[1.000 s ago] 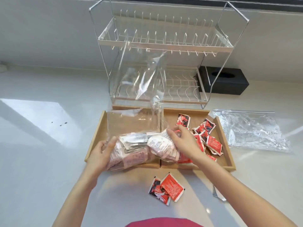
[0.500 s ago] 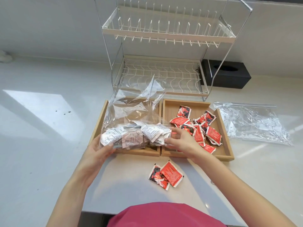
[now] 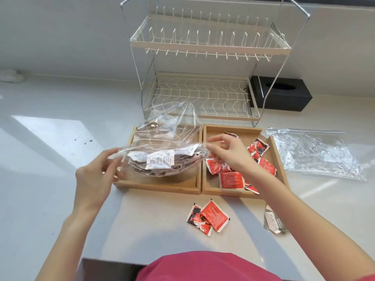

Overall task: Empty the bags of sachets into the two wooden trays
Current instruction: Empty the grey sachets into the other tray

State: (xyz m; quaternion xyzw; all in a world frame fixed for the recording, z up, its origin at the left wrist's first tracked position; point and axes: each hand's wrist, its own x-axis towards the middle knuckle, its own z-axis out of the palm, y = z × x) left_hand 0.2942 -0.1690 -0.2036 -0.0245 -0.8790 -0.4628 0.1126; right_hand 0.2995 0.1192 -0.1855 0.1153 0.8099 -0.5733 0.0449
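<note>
Step in hand: second bag. The left hand (image 3: 95, 175) and right hand (image 3: 227, 153) each pinch an edge of the clear bag (image 3: 166, 142) of pale sachets (image 3: 160, 162), over the left tray (image 3: 156, 185). Red sachets (image 3: 231, 179) lie in the right tray (image 3: 211, 191), at 3 o'clock. Next, likely: tip the bag mouth-down.

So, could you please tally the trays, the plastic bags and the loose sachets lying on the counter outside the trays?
Wooden trays: 2
Clear plastic bags: 2
Red sachets: 2
Silver sachet: 1
Total: 7
</note>
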